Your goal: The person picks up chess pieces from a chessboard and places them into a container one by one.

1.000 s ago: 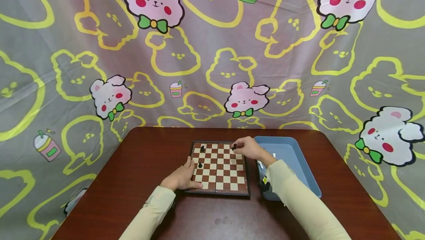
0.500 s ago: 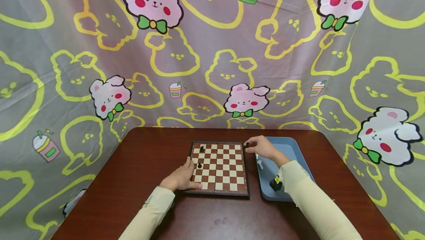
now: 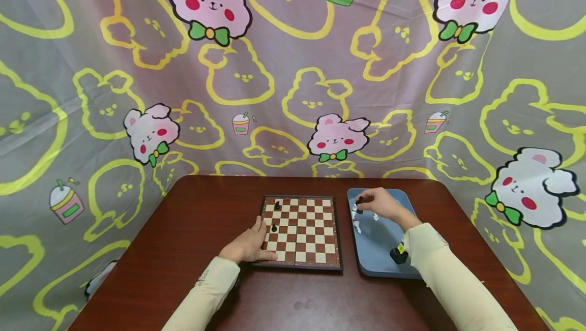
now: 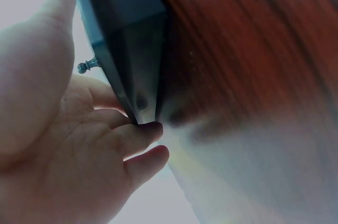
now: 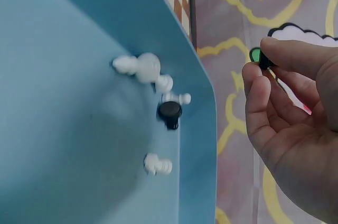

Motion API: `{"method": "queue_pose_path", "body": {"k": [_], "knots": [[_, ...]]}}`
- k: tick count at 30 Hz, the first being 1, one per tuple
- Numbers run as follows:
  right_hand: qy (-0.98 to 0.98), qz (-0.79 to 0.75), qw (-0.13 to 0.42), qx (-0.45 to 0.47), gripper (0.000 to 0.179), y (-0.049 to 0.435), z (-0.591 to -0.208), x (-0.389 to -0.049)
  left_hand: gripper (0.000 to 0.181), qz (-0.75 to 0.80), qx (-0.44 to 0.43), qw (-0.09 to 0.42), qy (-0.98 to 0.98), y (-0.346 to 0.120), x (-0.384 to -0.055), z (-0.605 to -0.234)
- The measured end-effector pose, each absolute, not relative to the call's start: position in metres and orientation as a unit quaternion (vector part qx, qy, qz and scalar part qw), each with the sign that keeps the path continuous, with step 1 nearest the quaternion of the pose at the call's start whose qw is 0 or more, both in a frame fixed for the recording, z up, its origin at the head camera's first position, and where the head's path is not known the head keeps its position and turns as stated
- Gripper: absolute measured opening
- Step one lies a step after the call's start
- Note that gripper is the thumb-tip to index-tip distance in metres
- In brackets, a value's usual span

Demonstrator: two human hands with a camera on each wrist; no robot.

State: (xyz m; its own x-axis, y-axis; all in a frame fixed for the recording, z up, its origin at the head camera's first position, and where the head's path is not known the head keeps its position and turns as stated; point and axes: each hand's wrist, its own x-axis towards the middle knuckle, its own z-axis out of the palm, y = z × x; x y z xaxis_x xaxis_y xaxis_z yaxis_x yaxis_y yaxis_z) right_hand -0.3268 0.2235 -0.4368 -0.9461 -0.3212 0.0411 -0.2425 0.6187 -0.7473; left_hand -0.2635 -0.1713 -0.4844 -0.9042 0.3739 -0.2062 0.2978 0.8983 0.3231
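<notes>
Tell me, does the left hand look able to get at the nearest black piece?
Probably yes: the black piece stands on the chessboard right beside the left hand, nothing visible between them, though that hand touches the chessboard's edge.

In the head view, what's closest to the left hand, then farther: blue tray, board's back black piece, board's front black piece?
1. Front black piece: left on the board.
2. Back black piece: left, farther back.
3. Blue tray: right of the board.

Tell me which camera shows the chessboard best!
The head view: it shows nearly the whole chessboard, with the left hand covering part of one side. The left wrist view shows only its dark edge; the right wrist view, just a strip of squares past the blue tray.
</notes>
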Motion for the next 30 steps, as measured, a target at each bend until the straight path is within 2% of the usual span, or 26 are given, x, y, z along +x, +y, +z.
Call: {"method": "queue_pose_path", "body": {"k": [11, 30], "knots": [[0.894, -0.415, 0.074, -0.149, 0.031, 0.253, -0.446, -0.327, 0.113, 0.136, 0.178, 0.125, 0.967, -0.172, -0.265, -0.487], [0.906, -0.394, 0.063, -0.139, 0.030, 0.269, -0.449, -0.327, 0.114, 0.134, 0.177, 0.126, 0.967, -0.172, -0.266, -0.488]]}}
